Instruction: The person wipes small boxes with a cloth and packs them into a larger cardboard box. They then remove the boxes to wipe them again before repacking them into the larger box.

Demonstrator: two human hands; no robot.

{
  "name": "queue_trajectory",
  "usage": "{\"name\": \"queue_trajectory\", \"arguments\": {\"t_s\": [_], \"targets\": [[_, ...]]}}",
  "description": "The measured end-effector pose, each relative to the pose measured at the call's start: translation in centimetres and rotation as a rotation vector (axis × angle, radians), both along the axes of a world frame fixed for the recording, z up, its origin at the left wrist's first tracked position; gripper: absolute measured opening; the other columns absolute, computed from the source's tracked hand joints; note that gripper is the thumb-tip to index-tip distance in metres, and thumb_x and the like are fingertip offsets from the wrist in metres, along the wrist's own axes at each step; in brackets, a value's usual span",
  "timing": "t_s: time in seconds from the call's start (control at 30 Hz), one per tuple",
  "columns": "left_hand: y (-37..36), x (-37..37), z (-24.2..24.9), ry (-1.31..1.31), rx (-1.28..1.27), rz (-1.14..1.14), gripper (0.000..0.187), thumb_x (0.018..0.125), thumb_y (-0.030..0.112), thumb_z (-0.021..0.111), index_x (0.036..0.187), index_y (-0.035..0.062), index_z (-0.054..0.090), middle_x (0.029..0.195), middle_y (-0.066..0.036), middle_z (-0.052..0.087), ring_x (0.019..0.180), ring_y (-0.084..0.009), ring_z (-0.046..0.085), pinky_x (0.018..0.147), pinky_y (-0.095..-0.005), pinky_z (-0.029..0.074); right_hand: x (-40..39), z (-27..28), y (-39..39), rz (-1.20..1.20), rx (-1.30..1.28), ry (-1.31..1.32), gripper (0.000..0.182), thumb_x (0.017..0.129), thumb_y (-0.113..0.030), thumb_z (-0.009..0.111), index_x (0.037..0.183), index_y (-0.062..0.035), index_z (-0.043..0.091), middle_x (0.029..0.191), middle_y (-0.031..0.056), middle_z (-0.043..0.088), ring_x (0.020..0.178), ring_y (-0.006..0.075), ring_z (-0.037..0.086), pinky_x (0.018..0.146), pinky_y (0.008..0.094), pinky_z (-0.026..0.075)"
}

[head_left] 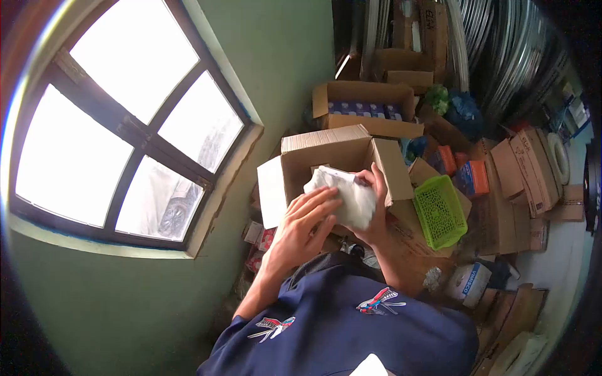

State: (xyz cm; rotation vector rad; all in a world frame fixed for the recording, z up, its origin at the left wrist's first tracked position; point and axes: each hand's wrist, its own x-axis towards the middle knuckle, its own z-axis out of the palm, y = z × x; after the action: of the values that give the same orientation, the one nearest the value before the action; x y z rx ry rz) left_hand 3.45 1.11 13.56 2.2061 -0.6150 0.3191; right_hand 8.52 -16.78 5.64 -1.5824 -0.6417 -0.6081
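Note:
A white package (354, 199), seemingly wrapped in soft, cloudy plastic, is held in front of my chest over the near edge of an open cardboard box (326, 155). My right hand (376, 210) grips it along the right side, thumb and fingers around its edge, partly hidden behind it. The fingers of my left hand (304, 222) lie stretched out and flat against the package's left face. What is inside the wrapping cannot be made out. The box's flaps stand folded outward, and its bottom is mostly hidden.
Behind stands another open carton (370, 128) with several dark blue boxes. To the right are a green plastic basket (439, 213), orange-and-blue packs (473, 178) and stacked cardboard (530, 166). A window (132, 138) fills the left wall. Coiled tubing (501, 56) stands at the back.

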Motion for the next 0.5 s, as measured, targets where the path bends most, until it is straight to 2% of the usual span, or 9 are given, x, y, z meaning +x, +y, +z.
{"name": "queue_trajectory", "arguments": {"t_s": [0.1, 0.13, 0.17, 0.23, 0.27, 0.37, 0.4, 0.5], "targets": [[1.0, 0.5, 0.3, 0.114, -0.117, -0.082, 0.028, 0.094, 0.007, 0.061, 0.121, 0.0030, 0.069, 0.134, -0.018, 0.063, 0.130, -0.0336, 0.056, 0.110, -0.0445, 0.042, 0.7, -1.8, 0.2, 0.014, 0.018, 0.057, 0.103, 0.077, -0.010, 0.087, 0.155, 0.0007, 0.021, 0.127, 0.0180, 0.052, 0.115, 0.0293, 0.056, 0.105, 0.0418, 0.044], [1.2, 0.9, 0.2, 0.114, -0.080, -0.076, 0.035, 0.093, 0.007, 0.063, 0.127, 0.0036, 0.066, 0.139, -0.018, 0.060, 0.135, -0.0340, 0.052, 0.113, -0.0454, 0.039, 0.7, -2.1, 0.1, 0.063, -0.017, 0.054, 0.104, 0.076, -0.013, 0.088, 0.154, 0.0006, 0.022, 0.132, 0.0208, 0.051, 0.119, 0.0313, 0.056, 0.106, 0.0434, 0.044], [1.0, 1.3, 0.4, 0.116, -0.079, -0.076, 0.035, 0.093, 0.007, 0.063, 0.127, 0.0036, 0.066, 0.139, -0.018, 0.060, 0.135, -0.0340, 0.052, 0.113, -0.0454, 0.039, 0.3, -2.3, 0.1, 0.064, -0.015, 0.057, 0.104, 0.076, -0.013, 0.088, 0.154, 0.0006, 0.022, 0.132, 0.0208, 0.051, 0.119, 0.0313, 0.056, 0.106, 0.0434, 0.044], [0.2, 2.0, 1.2, -0.014, -0.009, 0.018, 0.042, 0.095, 0.012, 0.062, 0.136, 0.0037, 0.060, 0.146, -0.020, 0.053, 0.142, -0.0353, 0.044, 0.118, -0.0469, 0.032, -0.8, -1.3, 0.5, 0.131, -0.141, 0.133, 0.106, 0.075, -0.018, 0.090, 0.154, 0.0006, 0.022, 0.137, 0.0235, 0.050, 0.126, 0.0337, 0.054, 0.109, 0.0453, 0.042], [0.5, 2.5, 0.7, 0.018, 0.064, 0.019, 0.052, 0.097, 0.017, 0.059, 0.146, 0.0040, 0.050, 0.155, -0.020, 0.043, 0.149, -0.0355, 0.033, 0.122, -0.0476, 0.024, -1.2, 0.1, 0.5, 0.197, -0.158, 0.066, 0.109, 0.078, -0.015, 0.088, 0.156, -0.0011, 0.014, 0.146, 0.0231, 0.041, 0.133, 0.0343, 0.048, 0.112, 0.0467, 0.040], [-0.2, 2.3, -0.4, -0.021, 0.081, 0.091, 0.054, 0.099, 0.019, 0.055, 0.150, 0.0040, 0.045, 0.159, -0.020, 0.037, 0.151, -0.0343, 0.029, 0.123, -0.0482, 0.021, -0.9, -0.3, 0.3, 0.102, -0.147, 0.102, 0.111, 0.077, -0.018, 0.089, 0.156, -0.0011, 0.012, 0.147, 0.0229, 0.039, 0.133, 0.0346, 0.047, 0.112, 0.0470, 0.040], [-0.4, 1.8, -0.8, -0.021, 0.115, 0.097, 0.060, 0.097, 0.019, 0.058, 0.153, 0.0050, 0.041, 0.161, -0.019, 0.034, 0.152, -0.0337, 0.027, 0.123, -0.0493, 0.019, -0.2, -0.6, 0.7, 0.075, -0.036, 0.067, 0.113, 0.073, -0.020, 0.092, 0.156, -0.0015, 0.018, 0.140, 0.0212, 0.045, 0.127, 0.0309, 0.050, 0.109, 0.0439, 0.041], [-0.4, -0.2, -0.6, 0.026, 0.157, 0.019, 0.063, 0.095, 0.022, 0.061, 0.153, 0.0059, 0.041, 0.160, -0.019, 0.036, 0.151, -0.0358, 0.027, 0.123, -0.0515, 0.019, 0.7, -1.8, 0.1, 0.113, 0.097, 0.123, 0.111, 0.074, -0.019, 0.091, 0.157, -0.0018, 0.018, 0.137, 0.0186, 0.047, 0.123, 0.0284, 0.052, 0.108, 0.0429, 0.042]]}}
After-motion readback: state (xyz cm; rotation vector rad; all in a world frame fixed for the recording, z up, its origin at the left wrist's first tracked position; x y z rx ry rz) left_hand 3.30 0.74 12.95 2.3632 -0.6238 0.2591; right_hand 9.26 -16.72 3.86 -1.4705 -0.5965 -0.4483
